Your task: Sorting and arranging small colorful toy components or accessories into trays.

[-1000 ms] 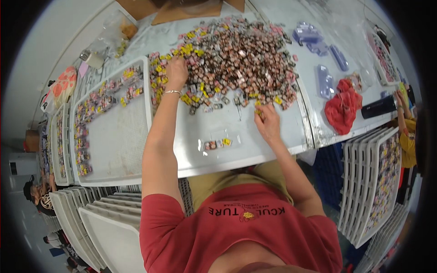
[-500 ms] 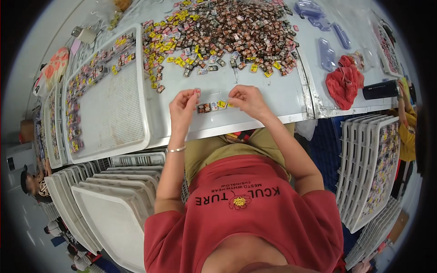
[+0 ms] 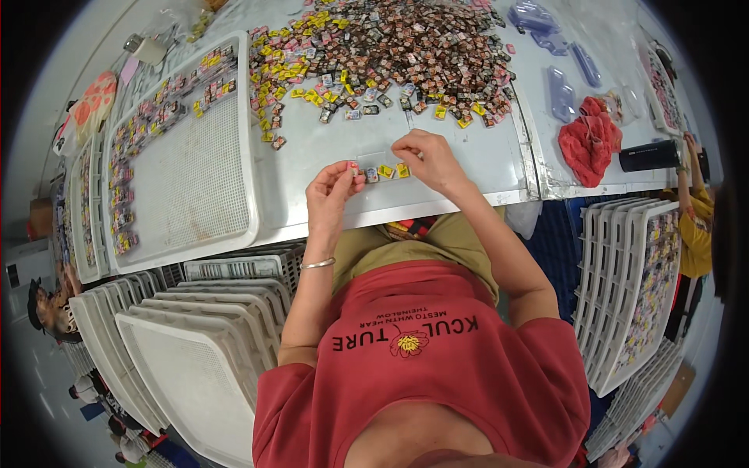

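Observation:
My left hand [image 3: 331, 193] is closed, with a small pink-and-white block [image 3: 354, 167] pinched between thumb and fingertips. It hovers over the left end of a short row of small printed blocks, hiding part of it. A blue-and-white block [image 3: 372, 175] and two yellow blocks, one of them at the right end [image 3: 402, 170], show in that row. A clear plastic case [image 3: 378, 159] seems to surround them, its edges faint. Just above the row's right end, my right hand [image 3: 431, 162] has its thumb and fingertips drawn together; what they hold, if anything, cannot be made out.
Beyond my hands spreads a big heap of small blocks [image 3: 406, 62]. A white mesh tray [image 3: 195, 175] with filled cases stands at left. To the right lie clear plastic cases [image 3: 560, 93], a red cloth [image 3: 587, 144] and a black cylinder [image 3: 649, 156]. White trays [image 3: 183, 351] stand below the table.
My left hand has moved right and slightly nearer, over the row's left end. My right hand has lifted a little away from the row, uncovering the yellow block at its right end.

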{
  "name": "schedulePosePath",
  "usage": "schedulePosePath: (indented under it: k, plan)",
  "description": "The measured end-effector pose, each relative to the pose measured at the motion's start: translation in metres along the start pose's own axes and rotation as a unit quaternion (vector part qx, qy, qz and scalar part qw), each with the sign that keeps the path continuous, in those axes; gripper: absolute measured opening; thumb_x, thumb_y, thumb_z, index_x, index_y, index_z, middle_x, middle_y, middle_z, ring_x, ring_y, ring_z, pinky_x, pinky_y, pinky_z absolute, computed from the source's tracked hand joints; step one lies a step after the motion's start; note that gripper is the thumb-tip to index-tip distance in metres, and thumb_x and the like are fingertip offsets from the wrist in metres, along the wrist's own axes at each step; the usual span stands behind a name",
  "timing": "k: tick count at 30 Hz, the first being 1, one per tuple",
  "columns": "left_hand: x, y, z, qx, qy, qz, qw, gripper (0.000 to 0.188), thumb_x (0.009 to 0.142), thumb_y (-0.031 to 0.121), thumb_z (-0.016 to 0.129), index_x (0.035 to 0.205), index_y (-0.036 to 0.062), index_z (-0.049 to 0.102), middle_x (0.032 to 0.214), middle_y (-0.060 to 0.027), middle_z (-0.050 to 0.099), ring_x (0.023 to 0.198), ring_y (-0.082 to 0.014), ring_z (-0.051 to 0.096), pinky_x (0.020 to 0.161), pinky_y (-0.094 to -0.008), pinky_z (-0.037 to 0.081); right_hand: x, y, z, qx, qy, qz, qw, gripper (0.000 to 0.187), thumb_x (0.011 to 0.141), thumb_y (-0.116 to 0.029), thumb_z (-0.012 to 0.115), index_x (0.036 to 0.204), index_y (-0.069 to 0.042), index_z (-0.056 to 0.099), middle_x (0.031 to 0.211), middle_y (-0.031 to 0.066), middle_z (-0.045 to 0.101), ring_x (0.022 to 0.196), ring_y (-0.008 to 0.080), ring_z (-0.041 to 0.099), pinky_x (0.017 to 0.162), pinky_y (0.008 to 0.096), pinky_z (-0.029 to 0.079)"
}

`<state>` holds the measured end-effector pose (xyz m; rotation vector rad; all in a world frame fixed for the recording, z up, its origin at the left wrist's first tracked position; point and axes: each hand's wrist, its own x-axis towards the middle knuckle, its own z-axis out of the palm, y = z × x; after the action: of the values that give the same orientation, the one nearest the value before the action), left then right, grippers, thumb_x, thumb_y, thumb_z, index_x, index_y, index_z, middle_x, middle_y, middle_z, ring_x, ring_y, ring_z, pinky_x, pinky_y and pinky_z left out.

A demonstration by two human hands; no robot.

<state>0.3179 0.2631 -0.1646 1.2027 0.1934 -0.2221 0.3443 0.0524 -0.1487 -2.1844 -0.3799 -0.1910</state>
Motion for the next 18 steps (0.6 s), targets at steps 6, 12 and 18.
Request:
schedulePosePath:
  k: [6,12,18]
  plan:
    - [0.001,0.001,0.023,0.010,-0.057,0.006,0.998,0.021,0.088,0.007,0.060,0.105,-0.0036,0.059,0.091,-0.0087,0.065,0.079,-0.0149,0.064,0.071,-0.0256,0.052,-0.001,-0.019,0.015,0.290,-0.085,0.142,0.943,0.020,0.084,-0.014,0.062,0.099,-0.001,0.064,0.079,0.0041,0.064,0.066,0.0104,0.061,0.054,0.0237,0.050]
    - [0.007,0.001,0.023,0.328,-0.009,0.189,0.925,0.014,0.083,0.009,0.066,0.093,-0.0007,0.064,0.078,-0.0052,0.064,0.069,-0.0123,0.061,0.064,-0.0223,0.047,0.002,0.003,-0.001,0.369,-0.043,0.189,0.909,0.020,0.085,-0.015,0.062,0.101,-0.003,0.064,0.077,0.0017,0.063,0.065,0.0075,0.058,0.053,0.0234,0.050]
    - [0.013,-0.001,0.042,0.593,-0.037,0.333,0.733,0.014,0.071,0.013,0.071,0.076,0.0014,0.064,0.068,-0.0097,0.055,0.066,-0.0261,0.055,0.062,-0.0360,0.046,-0.014,0.007,-0.006,0.080,-0.142,0.059,0.985,0.017,0.079,-0.011,0.059,0.091,-0.003,0.068,0.082,0.0103,0.066,0.072,0.0221,0.063,0.065,0.0336,0.051]
